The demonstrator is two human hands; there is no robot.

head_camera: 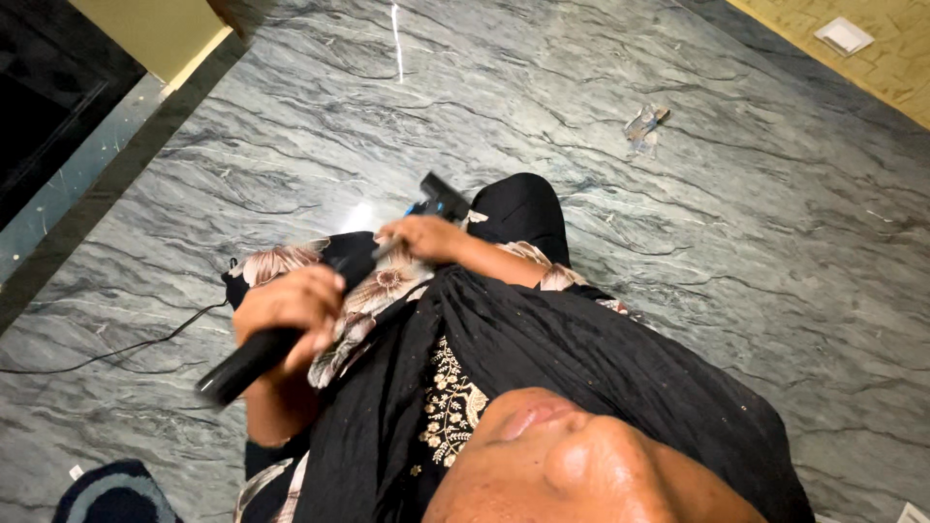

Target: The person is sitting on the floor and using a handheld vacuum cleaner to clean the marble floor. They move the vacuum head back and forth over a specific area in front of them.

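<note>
Both hands (291,305) round half-hidden black tool (254,360)

A tool (329,310) lies across the person's lap, above the floor (736,242). A cable (116,347) runs along the floor to its left; a wrapper (643,126) lies well beyond it.
</note>
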